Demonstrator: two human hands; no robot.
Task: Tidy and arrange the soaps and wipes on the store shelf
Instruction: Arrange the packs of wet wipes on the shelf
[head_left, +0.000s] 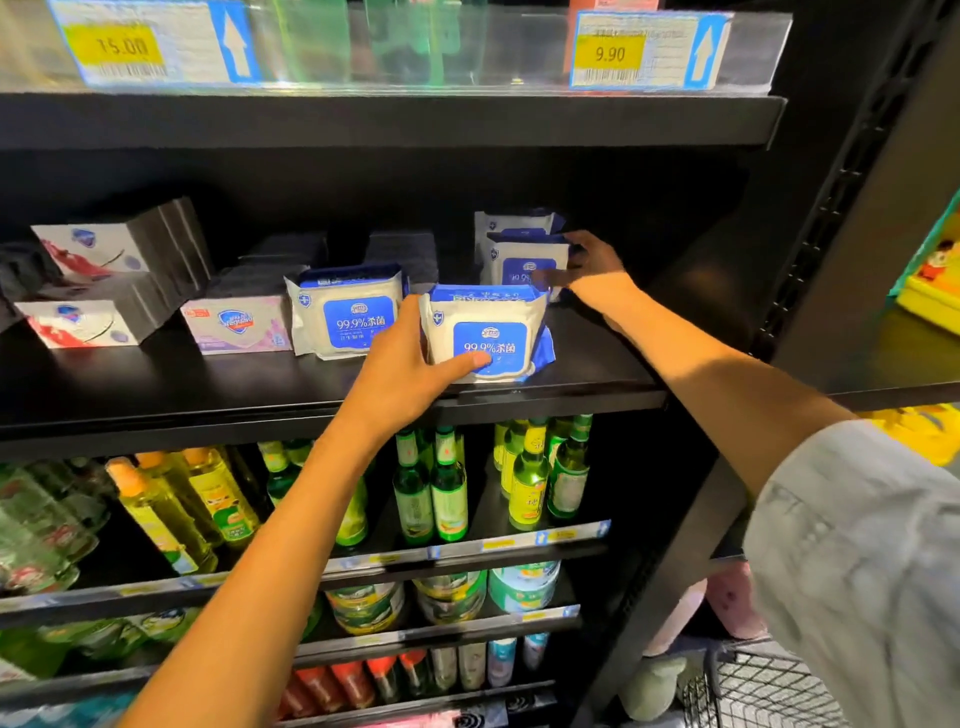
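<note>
Black metal makes up the big store shelf (156, 384), and the soaps and wipes sit on its middle board. Below it are rows of green and yellow glass bottles (431, 483), which are not part of this job.

At about 9 o'clock on the board are the white soap boxes with red and blue pictures (85, 322). A pale purple soap box (236, 325) lies next to them, toward the middle.

Near the middle stands a white and blue soft pack of wipes (345, 312). Just to its right, at the front edge, is a second white and blue wipes pack (485, 332). The left hand (410, 364) grips this pack, with the thumb across the blue label and the fingers behind it. At about 1 o'clock, farther back, two more white and blue wipes packs (522, 254) stand one behind the other. The right hand (592, 265) holds the nearer one by its right edge.

I think the step now is lining up the wipes. Next, the front pack likely needs to be stood straight and slid in line with the others.

Dark boxes at the back are too shadowed to read. The right fingers are partly hidden and blurry. Price tags (610, 52) up top are fuzzy.
</note>
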